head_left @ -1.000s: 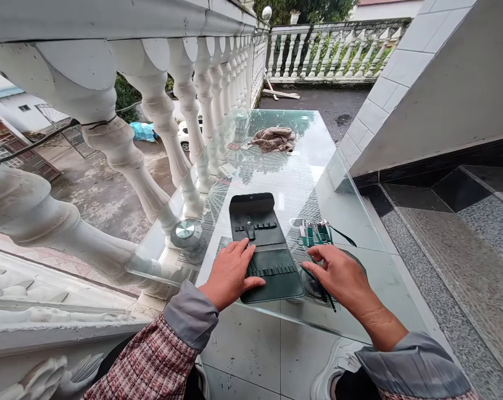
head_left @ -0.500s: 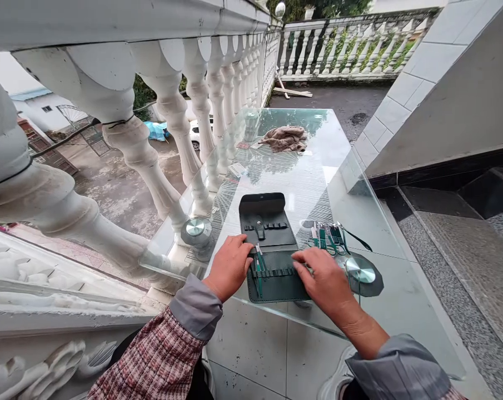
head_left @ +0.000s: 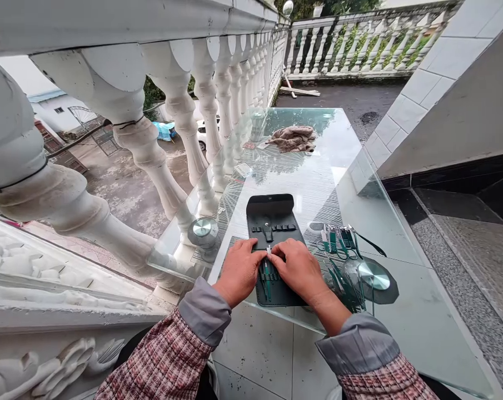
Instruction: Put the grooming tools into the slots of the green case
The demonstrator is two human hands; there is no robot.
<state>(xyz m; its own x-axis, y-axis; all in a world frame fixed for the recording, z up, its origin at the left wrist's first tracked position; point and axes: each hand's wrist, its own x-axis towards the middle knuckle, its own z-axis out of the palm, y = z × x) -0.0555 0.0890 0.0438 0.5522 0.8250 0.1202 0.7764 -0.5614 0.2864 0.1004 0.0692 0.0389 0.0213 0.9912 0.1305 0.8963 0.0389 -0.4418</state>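
Glass tabletop (head_left: 418, 311): near its near edge lies the open case (head_left: 284, 236), likely soft and light, best steadied by its sides. Left hand (head_left: 239, 269): fingertips close by, grip unclear. Right hand (head_left: 299, 269): fingertips pinching a slim tool (head_left: 267, 284), probably stiff and smooth, by its upper end.

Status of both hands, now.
Left hand: curled, fingertips at the slim green tools on the open case; grip cannot be told.
Right hand: curled, fingertips beside the left's; grip cannot be told.
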